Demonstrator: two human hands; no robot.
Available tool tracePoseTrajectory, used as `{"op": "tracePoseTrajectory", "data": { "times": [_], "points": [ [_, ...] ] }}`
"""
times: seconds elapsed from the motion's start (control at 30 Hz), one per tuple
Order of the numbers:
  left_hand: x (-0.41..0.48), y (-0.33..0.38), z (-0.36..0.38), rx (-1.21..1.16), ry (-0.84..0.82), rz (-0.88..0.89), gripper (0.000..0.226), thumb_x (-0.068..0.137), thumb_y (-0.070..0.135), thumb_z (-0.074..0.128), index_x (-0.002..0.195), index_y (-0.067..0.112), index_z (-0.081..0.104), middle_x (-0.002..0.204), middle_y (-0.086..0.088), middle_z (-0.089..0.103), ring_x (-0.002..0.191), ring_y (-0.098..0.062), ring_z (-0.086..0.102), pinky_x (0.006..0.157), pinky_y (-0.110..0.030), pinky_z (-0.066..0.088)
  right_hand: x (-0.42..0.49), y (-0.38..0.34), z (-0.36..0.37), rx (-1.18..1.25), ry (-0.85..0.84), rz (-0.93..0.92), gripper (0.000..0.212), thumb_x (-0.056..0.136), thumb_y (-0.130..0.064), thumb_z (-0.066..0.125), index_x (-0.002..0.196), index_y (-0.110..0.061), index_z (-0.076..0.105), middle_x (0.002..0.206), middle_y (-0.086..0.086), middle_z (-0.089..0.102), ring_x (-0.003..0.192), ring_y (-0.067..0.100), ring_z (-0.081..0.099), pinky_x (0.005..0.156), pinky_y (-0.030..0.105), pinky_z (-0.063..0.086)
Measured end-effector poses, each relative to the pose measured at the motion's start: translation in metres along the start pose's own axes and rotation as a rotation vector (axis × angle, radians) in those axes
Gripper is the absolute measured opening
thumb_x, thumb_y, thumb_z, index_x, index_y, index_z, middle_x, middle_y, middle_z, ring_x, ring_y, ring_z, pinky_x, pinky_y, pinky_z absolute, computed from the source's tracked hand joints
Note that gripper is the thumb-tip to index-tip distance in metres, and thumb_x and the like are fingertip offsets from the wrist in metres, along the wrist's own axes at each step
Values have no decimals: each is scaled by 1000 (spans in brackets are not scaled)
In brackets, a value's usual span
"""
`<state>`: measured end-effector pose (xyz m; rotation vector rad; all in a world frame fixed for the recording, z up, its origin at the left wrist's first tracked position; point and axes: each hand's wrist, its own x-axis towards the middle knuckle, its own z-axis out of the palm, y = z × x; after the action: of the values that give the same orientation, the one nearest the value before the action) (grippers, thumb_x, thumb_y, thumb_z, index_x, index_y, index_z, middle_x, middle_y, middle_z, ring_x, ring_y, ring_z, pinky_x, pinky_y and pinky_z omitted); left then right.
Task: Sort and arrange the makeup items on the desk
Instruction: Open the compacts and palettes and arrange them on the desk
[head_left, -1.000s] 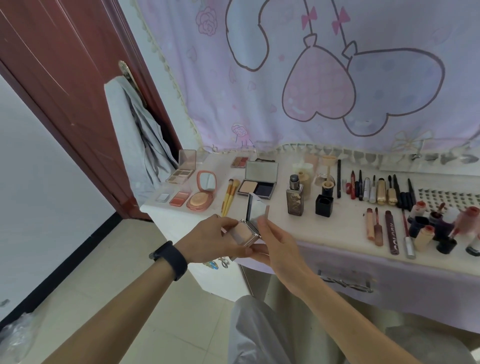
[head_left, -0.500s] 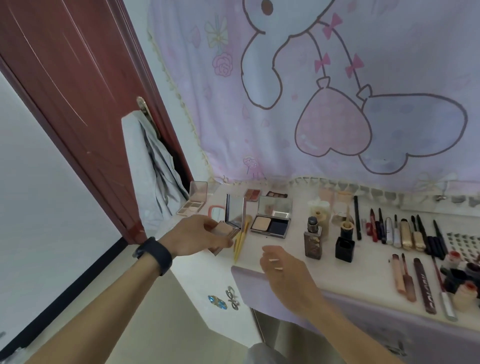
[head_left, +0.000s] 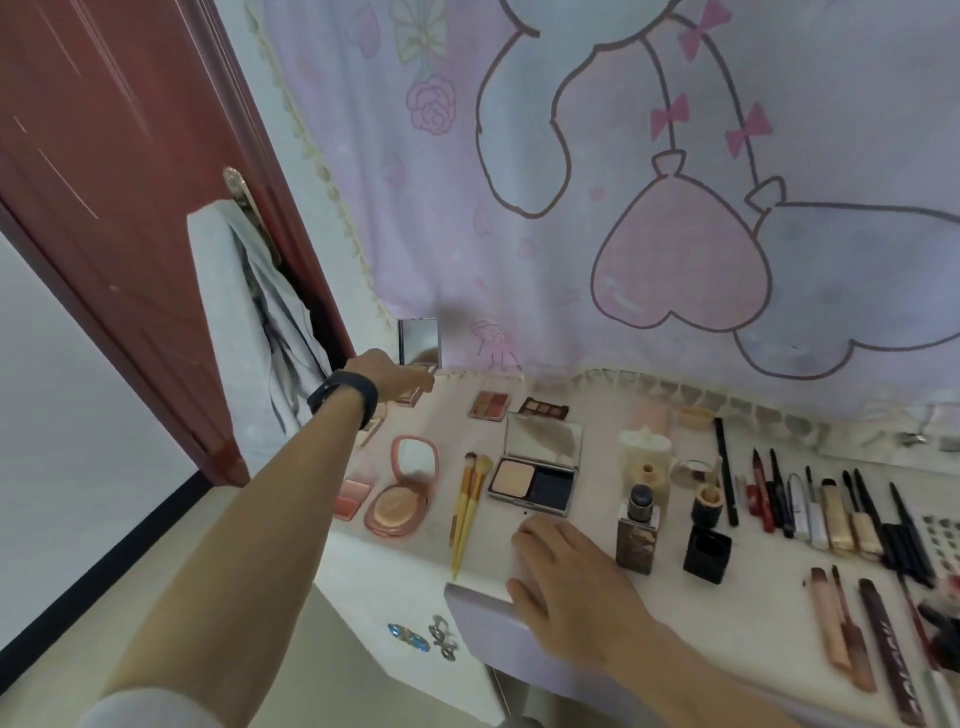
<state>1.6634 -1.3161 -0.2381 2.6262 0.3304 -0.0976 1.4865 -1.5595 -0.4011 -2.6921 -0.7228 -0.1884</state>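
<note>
Head view, one entry per item.

1. Left hand (head_left: 396, 375): we reach it to the far left corner of the desk (head_left: 582, 540), fingers closed around the base of a small mirrored compact (head_left: 418, 344). The compact's lid stands upright and open, mirror facing us, at the back edge just before the hanging cloth (head_left: 571, 208). A dark wristband (head_left: 343, 397) sits on this wrist.

2. Right hand (head_left: 563, 582): it lies palm down on the desk's near edge, fingers loosely together and curled slightly, gripping nothing. It rests just in front of the rectangular powder palette (head_left: 537, 467).

3. Rectangular powder palette: open, mirror lid tilted back, one beige pan and one dark pan.

4. Round pink compact (head_left: 402, 488): open, lying left of the palette.

5. Two yellow-handled brushes (head_left: 470, 504): lying side by side between the round compact and the palette.

6. Small blush pans (head_left: 489, 405): toward the back, behind the palette.

7. Square glass bottle (head_left: 638, 530) and black cube-shaped bottle (head_left: 706, 551): upright, just right of our right hand.

8. Pencils and tubes (head_left: 810, 509): laid in a row on the right side.

9. Red-brown door (head_left: 119, 208): left of the desk, with a grey garment (head_left: 234, 332) hung on its handle.
</note>
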Motion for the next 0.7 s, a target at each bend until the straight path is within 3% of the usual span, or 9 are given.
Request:
{"op": "tracePoseTrajectory", "data": {
  "times": [0.13,0.23,0.33,0.43,0.57,0.7],
  "points": [
    [39,5,27,31,-55,-29,44,65,54,76,78,17,56,81,-2,58,73,-19,55,55,-26,39,-2,-1,5,-39,41,-3,42,99,-48,40,130,-22,52,137,-5,50,132,19,45,113,36,41],
    [60,10,51,83,-80,-31,47,69,52,77,90,15,56,79,-2,55,70,-18,51,52,-27,33,-3,-1,9,-94,43,18,52,99,-51,41,141,-22,51,147,-5,51,141,17,45,117,41,34],
    [74,11,67,126,-89,-44,55,71,50,78,105,12,57,93,-8,61,82,-26,58,63,-31,45,-1,3,13,-99,16,15,57,100,-52,37,148,-22,47,155,-5,45,146,17,38,120,45,25],
    [81,11,75,165,-78,-67,58,69,49,79,109,13,56,103,-11,60,90,-31,59,71,-36,49,-1,2,11,-118,14,31,57,99,-53,40,146,-23,50,153,-6,48,145,15,41,118,45,29],
    [88,13,84,182,-102,-60,54,73,44,76,111,10,59,94,-9,60,86,-28,59,68,-34,49,0,3,14,-79,12,31,57,100,-52,38,148,-22,45,157,-5,42,148,16,35,121,43,23],
    [92,15,94,215,-101,-56,67,77,46,76,126,6,54,112,-15,60,98,-33,60,81,-40,54,-1,3,12,-63,9,43,57,99,-50,38,148,-21,44,158,-4,41,149,16,33,122,42,22]
  ]
}}
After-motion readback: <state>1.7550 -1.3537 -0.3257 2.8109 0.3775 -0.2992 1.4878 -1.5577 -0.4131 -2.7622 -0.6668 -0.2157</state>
